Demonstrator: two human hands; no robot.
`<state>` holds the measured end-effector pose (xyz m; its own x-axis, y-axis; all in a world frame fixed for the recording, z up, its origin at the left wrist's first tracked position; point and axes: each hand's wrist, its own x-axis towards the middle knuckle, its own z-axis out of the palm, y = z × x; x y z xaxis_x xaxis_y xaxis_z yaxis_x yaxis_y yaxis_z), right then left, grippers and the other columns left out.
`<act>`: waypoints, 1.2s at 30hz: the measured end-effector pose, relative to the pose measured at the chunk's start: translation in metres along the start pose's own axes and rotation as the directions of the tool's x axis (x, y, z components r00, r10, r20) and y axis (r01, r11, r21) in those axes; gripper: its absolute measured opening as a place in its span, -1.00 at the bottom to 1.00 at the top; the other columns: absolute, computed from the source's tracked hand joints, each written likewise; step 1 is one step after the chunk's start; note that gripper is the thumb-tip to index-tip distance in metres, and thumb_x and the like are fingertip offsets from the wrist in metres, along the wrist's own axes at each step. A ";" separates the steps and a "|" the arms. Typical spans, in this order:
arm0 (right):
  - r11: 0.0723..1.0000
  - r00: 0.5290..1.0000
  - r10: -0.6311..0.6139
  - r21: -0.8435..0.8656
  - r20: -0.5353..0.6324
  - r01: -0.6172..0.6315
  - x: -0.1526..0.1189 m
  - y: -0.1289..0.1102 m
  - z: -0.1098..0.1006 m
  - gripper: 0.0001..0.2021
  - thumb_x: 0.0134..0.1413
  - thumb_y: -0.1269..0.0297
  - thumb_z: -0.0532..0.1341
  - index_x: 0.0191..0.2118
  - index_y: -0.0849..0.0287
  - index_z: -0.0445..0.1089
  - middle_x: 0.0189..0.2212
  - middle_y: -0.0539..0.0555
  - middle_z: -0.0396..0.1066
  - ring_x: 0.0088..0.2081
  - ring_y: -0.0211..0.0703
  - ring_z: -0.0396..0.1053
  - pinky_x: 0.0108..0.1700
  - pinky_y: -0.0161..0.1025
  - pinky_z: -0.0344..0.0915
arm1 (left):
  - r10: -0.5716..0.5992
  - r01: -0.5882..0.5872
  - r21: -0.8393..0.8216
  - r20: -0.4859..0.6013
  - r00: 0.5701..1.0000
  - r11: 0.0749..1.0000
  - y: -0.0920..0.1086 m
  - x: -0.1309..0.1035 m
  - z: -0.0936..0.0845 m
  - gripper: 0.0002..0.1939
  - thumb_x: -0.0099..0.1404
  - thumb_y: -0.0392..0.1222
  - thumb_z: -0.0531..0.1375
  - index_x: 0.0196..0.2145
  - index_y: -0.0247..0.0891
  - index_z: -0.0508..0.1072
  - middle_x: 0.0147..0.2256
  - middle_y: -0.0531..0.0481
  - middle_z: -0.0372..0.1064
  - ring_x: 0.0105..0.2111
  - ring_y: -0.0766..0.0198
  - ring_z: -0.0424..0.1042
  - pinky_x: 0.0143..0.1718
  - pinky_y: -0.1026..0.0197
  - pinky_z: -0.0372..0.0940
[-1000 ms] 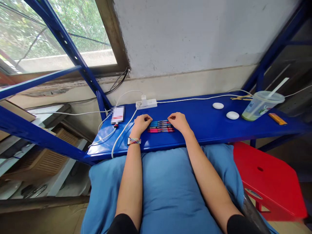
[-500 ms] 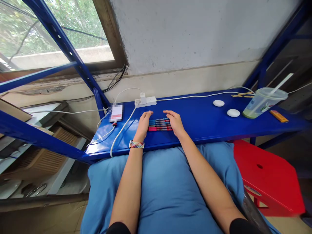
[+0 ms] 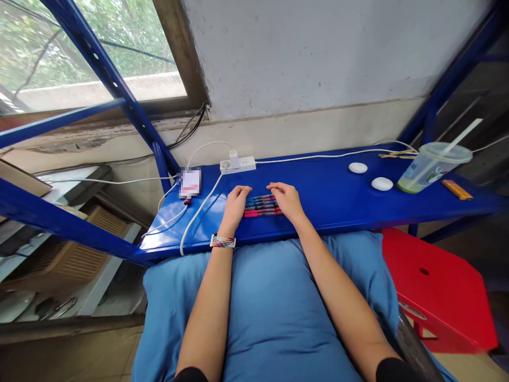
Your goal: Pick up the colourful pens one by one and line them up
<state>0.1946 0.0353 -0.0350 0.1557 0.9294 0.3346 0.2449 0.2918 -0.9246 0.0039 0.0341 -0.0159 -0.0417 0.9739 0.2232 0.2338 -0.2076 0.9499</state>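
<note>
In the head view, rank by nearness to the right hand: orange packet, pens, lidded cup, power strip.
1. Pens, just left of the right hand
2. Power strip, back left
3. Lidded cup, off right
4. Orange packet, right beyond the cup

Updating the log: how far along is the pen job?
Looks done: the pens lie side by side in a row on the table. In hand: the left hand and right hand are at opposite ends of the row; grip or contact is unclear. Left to do: perhaps just clearing the hands, as no loose pen shows outside the row.
</note>
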 end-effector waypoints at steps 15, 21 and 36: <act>0.836 0.826 0.021 -0.463 0.563 0.294 -0.017 -0.055 -0.024 -0.94 0.07 0.29 0.41 -0.34 0.05 0.68 -0.42 -0.02 0.57 -0.43 -0.20 0.35 -0.37 -0.24 0.07 | 0.134 -0.127 0.172 -0.031 0.990 0.977 -0.002 0.009 -0.006 -0.84 0.45 -0.16 0.20 -0.24 -0.19 0.58 -0.18 -0.07 0.61 -0.06 0.05 0.54 0.07 0.03 0.33; 0.829 0.799 0.039 -0.466 0.600 0.310 -0.014 -0.052 -0.023 -0.90 0.00 0.33 0.41 -0.29 0.03 0.65 -0.38 -0.04 0.59 -0.40 -0.19 0.39 -0.35 -0.26 0.09 | 0.131 -0.128 0.162 -0.007 0.991 0.979 0.004 0.008 -0.006 -0.86 0.44 -0.18 0.20 -0.24 -0.18 0.57 -0.14 -0.08 0.63 -0.04 0.04 0.55 0.13 0.00 0.33; 0.912 0.880 -0.306 -0.152 0.364 0.381 -0.005 -0.043 -0.028 -0.97 0.04 0.35 0.33 -0.34 0.12 0.55 -0.32 0.01 0.48 -0.28 -0.14 0.40 -0.19 -0.22 0.28 | 0.227 -0.269 0.119 0.283 0.932 0.956 0.034 -0.007 -0.018 -0.71 0.47 0.03 0.25 -0.29 -0.18 0.66 -0.28 -0.01 0.64 -0.21 0.11 0.56 -0.10 0.11 0.36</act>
<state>0.2100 0.0119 0.0079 -0.2865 0.8104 0.5111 0.4286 0.5855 -0.6881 -0.0058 0.0182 0.0187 0.2887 0.8866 0.3614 0.3507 -0.4491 0.8218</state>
